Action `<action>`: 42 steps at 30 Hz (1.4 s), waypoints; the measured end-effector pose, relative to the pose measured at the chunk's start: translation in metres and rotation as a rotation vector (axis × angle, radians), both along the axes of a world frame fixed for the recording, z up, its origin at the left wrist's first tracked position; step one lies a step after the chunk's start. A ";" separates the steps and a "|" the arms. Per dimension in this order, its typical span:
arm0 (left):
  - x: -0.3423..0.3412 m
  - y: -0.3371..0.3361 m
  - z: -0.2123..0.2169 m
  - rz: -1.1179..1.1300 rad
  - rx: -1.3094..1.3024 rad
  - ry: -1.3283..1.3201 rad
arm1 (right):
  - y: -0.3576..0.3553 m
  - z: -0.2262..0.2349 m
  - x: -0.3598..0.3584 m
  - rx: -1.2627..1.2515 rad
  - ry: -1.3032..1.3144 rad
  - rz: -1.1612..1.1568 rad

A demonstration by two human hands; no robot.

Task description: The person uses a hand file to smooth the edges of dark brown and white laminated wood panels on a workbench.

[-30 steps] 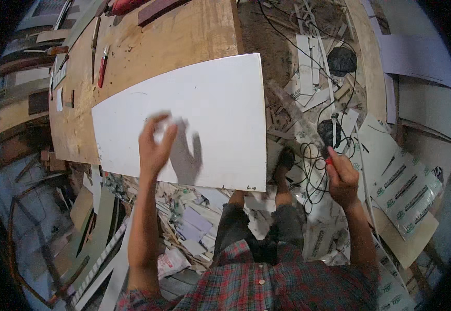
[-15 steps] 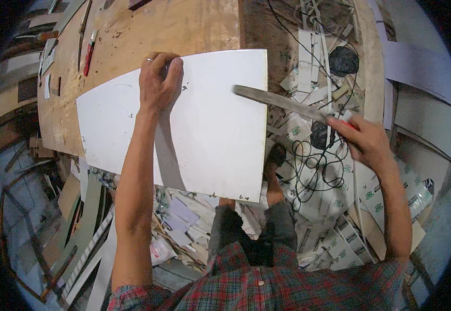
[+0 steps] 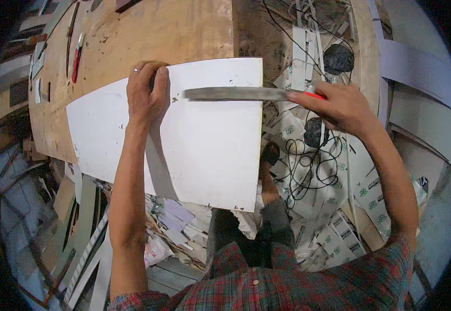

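Note:
A white board (image 3: 212,150) with a curved far edge lies partly on the wooden table, its right part reaching past the table's side. My left hand (image 3: 148,93) grips the board's far edge, fingers curled over it and thumb on the top face. In my right hand (image 3: 339,106) is a long grey file (image 3: 230,93) with a red handle, its fingers closed around that handle. The file reaches leftward across the board's right edge and over its white face, nearly level. Whether it touches the board, I cannot tell.
The brown wooden table (image 3: 178,31) holds a red cutter knife (image 3: 76,59) and thin strips at far left. Right of the board, a looped black cable (image 3: 313,176) and a black bundle (image 3: 338,58) lie among scraps on the floor. Large pale sheets (image 3: 422,78) stand at right.
My right hand has moved left, pushing the file farther over the board and turning it from slanted to nearly level. My left hand keeps its hold on the far edge.

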State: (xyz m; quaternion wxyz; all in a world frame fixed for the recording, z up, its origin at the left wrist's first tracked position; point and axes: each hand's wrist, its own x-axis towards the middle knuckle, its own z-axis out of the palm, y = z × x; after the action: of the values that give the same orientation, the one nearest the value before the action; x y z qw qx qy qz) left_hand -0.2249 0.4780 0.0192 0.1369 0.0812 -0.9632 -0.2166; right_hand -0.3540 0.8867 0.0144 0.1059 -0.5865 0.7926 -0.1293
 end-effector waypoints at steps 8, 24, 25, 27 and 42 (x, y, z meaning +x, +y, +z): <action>0.007 -0.001 0.002 0.014 0.011 -0.025 | 0.004 0.006 -0.006 -0.064 0.035 0.030; 0.000 0.001 0.003 0.022 0.060 -0.063 | -0.059 -0.011 -0.054 -0.136 0.156 0.119; -0.001 0.001 0.003 0.016 0.055 -0.057 | -0.068 -0.012 -0.055 -0.156 0.163 0.135; 0.005 -0.002 0.002 0.021 0.051 -0.047 | -0.059 -0.010 -0.052 -0.139 0.147 0.136; 0.003 -0.001 0.000 0.010 0.064 -0.013 | -0.048 -0.019 -0.054 -0.202 0.155 0.130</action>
State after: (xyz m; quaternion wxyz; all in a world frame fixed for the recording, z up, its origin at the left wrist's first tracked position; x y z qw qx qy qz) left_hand -0.2221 0.4771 0.0196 0.1291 0.0916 -0.9563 -0.2459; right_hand -0.4079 0.8385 -0.0043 -0.0068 -0.6525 0.7416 -0.1555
